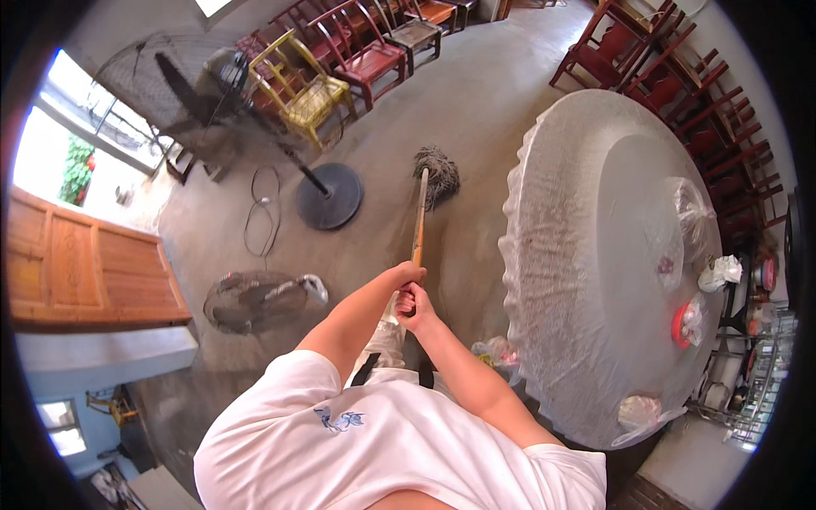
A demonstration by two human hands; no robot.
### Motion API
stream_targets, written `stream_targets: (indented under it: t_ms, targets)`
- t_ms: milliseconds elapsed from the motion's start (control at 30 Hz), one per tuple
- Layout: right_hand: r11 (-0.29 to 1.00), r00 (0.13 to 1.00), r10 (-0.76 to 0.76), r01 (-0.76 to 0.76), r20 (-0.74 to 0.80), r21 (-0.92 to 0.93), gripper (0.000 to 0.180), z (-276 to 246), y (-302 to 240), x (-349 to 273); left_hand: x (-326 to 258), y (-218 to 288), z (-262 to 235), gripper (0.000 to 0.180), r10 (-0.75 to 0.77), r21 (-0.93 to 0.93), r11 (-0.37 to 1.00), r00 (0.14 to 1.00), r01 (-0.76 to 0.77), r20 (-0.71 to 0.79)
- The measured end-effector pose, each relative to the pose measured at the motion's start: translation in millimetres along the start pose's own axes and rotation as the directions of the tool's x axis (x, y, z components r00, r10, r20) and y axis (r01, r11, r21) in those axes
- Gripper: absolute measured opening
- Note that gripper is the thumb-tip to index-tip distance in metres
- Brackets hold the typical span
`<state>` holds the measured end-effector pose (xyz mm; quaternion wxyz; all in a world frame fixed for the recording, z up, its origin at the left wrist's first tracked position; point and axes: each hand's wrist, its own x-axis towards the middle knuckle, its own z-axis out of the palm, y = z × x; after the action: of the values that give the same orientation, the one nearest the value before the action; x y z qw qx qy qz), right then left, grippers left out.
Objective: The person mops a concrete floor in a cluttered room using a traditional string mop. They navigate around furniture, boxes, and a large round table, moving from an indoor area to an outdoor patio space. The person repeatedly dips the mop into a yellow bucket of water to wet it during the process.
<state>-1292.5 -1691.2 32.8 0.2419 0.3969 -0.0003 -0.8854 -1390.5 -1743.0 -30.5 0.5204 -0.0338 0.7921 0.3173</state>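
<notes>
Head view: left hand (pixel 408 274) clamped on wooden mop handle (pixel 418 223), right hand (pixel 414 302) clamped just below, hands touching. Mop head (pixel 438 172) on concrete floor (pixel 476 110), well ahead of hands. Round plastic-covered counter (pixel 586 255) right of hands. Standing fan base (pixel 329 196) ahead-left.

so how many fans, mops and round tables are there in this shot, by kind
fans: 2, a standing fan on a round base and a fan head lying on the floor
mops: 1, the mop held by the left hand and right hand
round tables: 1, the covered table
total: 4
</notes>
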Motion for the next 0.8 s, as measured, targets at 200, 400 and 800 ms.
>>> stream_targets:
  t_ms: [200,400,800]
  targets:
    - [0.970,0.982,-0.027,-0.020,0.189,0.241,0.032,104,-86,63,53,118,-106,0.030,-0.225,0.105,0.969,0.974,0.222,0.016]
    - [0.923,0.946,-0.112,-0.015,0.305,0.385,0.030,178,-186,117,131,219,-175,0.031,-0.296,0.307,0.908,0.955,0.284,-0.009]
    - [0.927,0.957,-0.085,-0.026,0.278,0.374,0.035,367,-409,183,266,431,-326,0.028,-0.142,0.388,0.911,0.990,0.140,-0.024]
